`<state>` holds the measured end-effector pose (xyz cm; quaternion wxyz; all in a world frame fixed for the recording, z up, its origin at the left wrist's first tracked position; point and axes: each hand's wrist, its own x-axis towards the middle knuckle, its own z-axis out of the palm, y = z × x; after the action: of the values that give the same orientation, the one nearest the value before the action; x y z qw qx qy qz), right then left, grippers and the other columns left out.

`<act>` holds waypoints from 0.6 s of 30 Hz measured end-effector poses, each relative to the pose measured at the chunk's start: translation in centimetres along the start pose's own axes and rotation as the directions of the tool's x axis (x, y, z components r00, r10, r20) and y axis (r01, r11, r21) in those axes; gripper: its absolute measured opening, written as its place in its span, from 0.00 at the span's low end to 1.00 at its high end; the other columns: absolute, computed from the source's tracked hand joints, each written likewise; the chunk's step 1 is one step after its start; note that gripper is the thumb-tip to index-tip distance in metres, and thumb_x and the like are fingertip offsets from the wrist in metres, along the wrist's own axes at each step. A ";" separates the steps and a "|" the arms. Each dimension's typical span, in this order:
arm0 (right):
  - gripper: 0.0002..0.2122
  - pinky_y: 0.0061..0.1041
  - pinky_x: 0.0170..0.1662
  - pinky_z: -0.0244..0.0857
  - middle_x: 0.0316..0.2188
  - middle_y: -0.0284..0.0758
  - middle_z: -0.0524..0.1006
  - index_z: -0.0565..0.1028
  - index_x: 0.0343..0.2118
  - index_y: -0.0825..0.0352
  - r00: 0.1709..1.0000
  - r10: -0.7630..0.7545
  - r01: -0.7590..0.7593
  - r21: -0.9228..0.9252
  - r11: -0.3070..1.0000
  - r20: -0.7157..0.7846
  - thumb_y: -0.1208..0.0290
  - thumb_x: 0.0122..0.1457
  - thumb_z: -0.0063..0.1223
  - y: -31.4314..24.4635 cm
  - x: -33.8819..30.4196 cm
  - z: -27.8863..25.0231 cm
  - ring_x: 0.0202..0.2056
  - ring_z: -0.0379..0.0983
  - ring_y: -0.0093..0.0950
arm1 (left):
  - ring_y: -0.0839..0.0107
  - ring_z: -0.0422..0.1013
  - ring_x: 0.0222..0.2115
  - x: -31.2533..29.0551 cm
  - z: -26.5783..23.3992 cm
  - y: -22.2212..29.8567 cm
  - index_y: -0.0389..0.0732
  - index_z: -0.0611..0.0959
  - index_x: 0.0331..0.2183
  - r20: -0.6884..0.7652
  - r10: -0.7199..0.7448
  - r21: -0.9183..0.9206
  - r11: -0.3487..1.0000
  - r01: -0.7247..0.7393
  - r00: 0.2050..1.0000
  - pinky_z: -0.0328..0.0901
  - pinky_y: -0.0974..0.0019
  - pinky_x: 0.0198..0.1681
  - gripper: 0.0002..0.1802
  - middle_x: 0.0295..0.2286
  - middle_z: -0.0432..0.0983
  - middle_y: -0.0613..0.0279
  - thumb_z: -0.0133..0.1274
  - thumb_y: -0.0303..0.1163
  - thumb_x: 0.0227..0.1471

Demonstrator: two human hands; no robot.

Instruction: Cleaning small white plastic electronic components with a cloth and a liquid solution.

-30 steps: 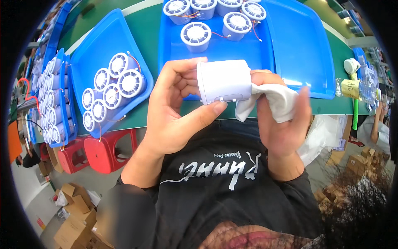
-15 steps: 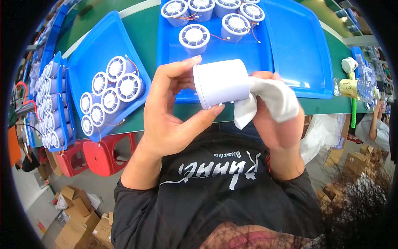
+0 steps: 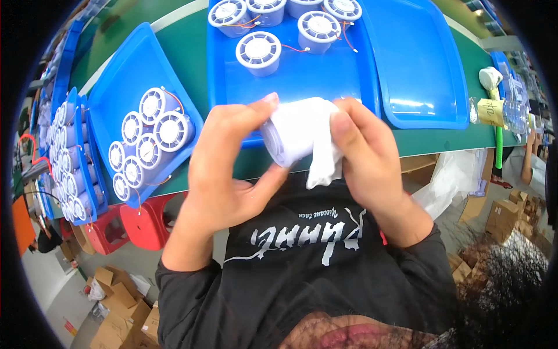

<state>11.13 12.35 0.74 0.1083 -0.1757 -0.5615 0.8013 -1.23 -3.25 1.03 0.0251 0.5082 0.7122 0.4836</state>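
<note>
Between my hands, over the front edge of the green table, a white plastic cylinder (image 3: 277, 144) lies tilted on its side. My left hand (image 3: 226, 166) grips its left end, thumb below and fingers above. A white cloth (image 3: 323, 145) wraps over the cylinder's right part, and one end dangles down. My right hand (image 3: 369, 148) is closed on the cloth, thumb pressing it against the cylinder. The cloth hides much of the cylinder's side. Just beyond, similar white cylinders (image 3: 258, 53) with slotted round tops and thin red-orange wires stand in a blue tray (image 3: 302, 78).
On the left, another blue tray (image 3: 125, 67) holds several such cylinders (image 3: 152, 104), with more stacked in trays further left. A blue tray (image 3: 421, 70) lies at right, near a clear bottle (image 3: 514, 116). Red stools (image 3: 145, 224) and cardboard boxes (image 3: 113, 296) stand below the table.
My right hand has brought the cloth from the cylinder's right end up over its side. The cylinder has tilted, its left end turning more toward me. The view has shifted slightly.
</note>
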 end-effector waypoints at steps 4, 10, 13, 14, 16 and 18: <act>0.13 0.13 0.31 0.58 0.27 0.24 0.71 0.71 0.33 0.67 0.997 -0.051 0.052 -0.022 0.998 0.064 0.60 0.67 0.44 0.1 0.4 -0.6 0.27 0.63 0.12 | 0.58 0.73 0.43 0.6 -0.8 -0.7 0.33 0.74 0.49 0.055 0.131 0.091 0.987 -0.136 0.990 0.68 0.63 0.46 0.37 0.45 0.74 0.50 0.67 0.21 0.32; 0.07 0.30 0.37 0.59 0.29 0.38 0.72 0.71 0.33 0.69 0.725 -0.646 0.633 -0.602 0.487 0.240 0.69 0.61 0.51 0.3 0.3 -1.2 0.28 0.65 0.36 | 0.61 0.71 0.49 -0.2 0.0 1.3 0.29 0.67 0.55 0.091 -0.288 -0.556 0.780 0.288 0.953 0.67 0.63 0.51 0.38 0.51 0.70 0.48 0.65 0.22 0.42; 0.08 0.25 0.34 0.59 0.28 0.35 0.72 0.70 0.33 0.68 0.603 -0.736 0.727 -0.594 0.346 0.309 0.68 0.63 0.48 0.8 0.4 -1.3 0.28 0.65 0.27 | 0.58 0.70 0.51 -0.3 0.0 1.5 0.27 0.67 0.54 0.147 -0.378 -0.717 0.596 0.362 0.914 0.67 0.62 0.52 0.39 0.52 0.68 0.45 0.66 0.22 0.42; 0.08 0.25 0.34 0.59 0.28 0.35 0.72 0.70 0.33 0.68 0.606 -0.734 0.724 -0.595 0.350 0.306 0.68 0.63 0.48 0.6 0.1 -1.0 0.28 0.65 0.27 | 0.57 0.69 0.51 -0.3 0.0 1.4 0.27 0.68 0.54 0.098 -0.296 -0.611 0.735 0.292 0.950 0.68 0.62 0.51 0.38 0.52 0.68 0.44 0.66 0.22 0.41; 0.10 0.19 0.32 0.58 0.28 0.30 0.71 0.70 0.34 0.67 0.941 -0.338 0.327 -0.282 0.902 0.010 0.65 0.66 0.45 -0.3 -0.8 0.1 0.28 0.63 0.17 | 0.55 0.69 0.52 -0.5 -0.3 0.7 0.28 0.70 0.52 0.055 -0.090 -0.296 0.950 0.103 0.994 0.68 0.61 0.51 0.36 0.52 0.68 0.43 0.66 0.20 0.39; 0.12 0.14 0.30 0.57 0.28 0.26 0.70 0.70 0.35 0.66 0.999 -0.046 0.045 -0.057 0.997 -0.008 0.62 0.67 0.43 -0.5 -0.4 -0.3 0.29 0.61 0.11 | 0.55 0.69 0.52 -0.2 -0.3 0.1 0.29 0.70 0.53 0.059 -0.035 -0.230 0.972 0.048 0.998 0.68 0.61 0.51 0.37 0.52 0.69 0.43 0.67 0.20 0.39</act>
<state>11.62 12.65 1.18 0.1241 -0.1698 -0.5873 0.7816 -1.21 -3.64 1.13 0.1134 0.4998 0.6606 0.5486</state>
